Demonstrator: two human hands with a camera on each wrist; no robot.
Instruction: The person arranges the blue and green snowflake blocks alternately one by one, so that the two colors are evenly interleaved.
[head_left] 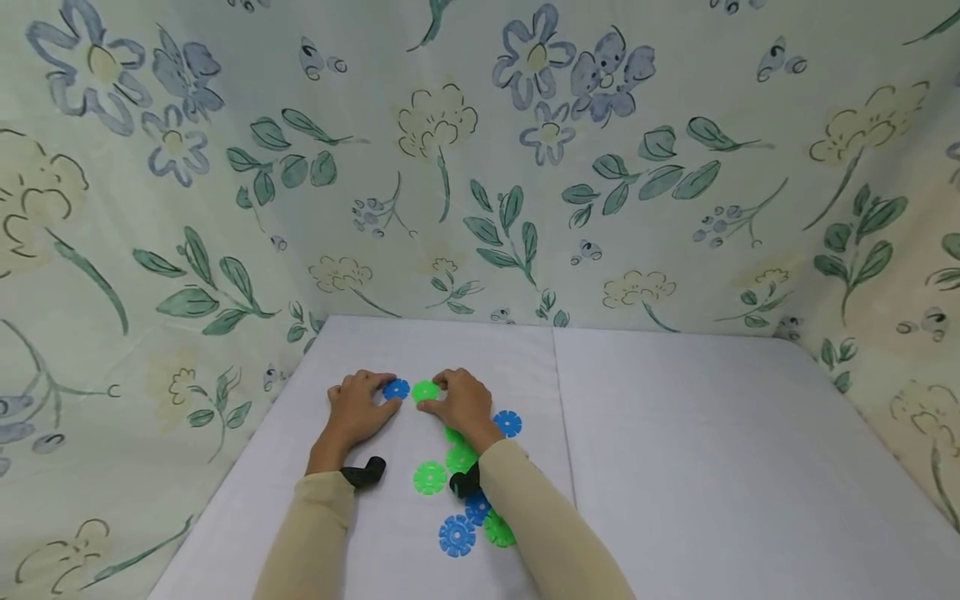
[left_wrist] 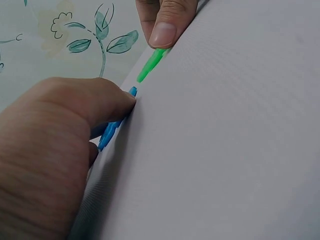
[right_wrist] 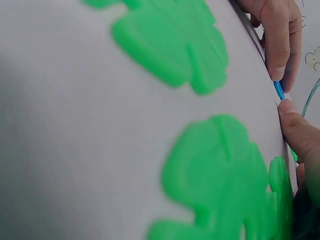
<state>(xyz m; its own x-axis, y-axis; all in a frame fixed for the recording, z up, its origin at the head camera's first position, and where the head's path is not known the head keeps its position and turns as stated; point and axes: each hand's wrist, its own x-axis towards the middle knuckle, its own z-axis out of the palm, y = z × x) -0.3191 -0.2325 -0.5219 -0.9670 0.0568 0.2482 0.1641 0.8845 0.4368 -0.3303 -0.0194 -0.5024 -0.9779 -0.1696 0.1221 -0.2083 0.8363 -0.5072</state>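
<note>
My left hand [head_left: 356,412] pinches a blue flower-shaped plastic disc [head_left: 396,389] between thumb and fingers, low over the white tabletop. Just right of it, a green flower-shaped disc [head_left: 425,392] sits in the grip of my right hand [head_left: 467,404]. A narrow gap separates the two discs. In the left wrist view the blue disc [left_wrist: 111,134] and the green disc [left_wrist: 150,66] appear nearly edge-on, one behind the other. Only a sliver of the held green disc [right_wrist: 293,154] shows in the right wrist view, the rest hidden behind my right thumb.
Loose discs lie around my right forearm: a green disc [head_left: 430,477], a blue disc [head_left: 457,535], another blue disc [head_left: 507,423] and several more, some partly covered by the sleeve. A crease [head_left: 564,417] runs down the white tablecloth. Floral curtain [head_left: 480,167] stands behind the table.
</note>
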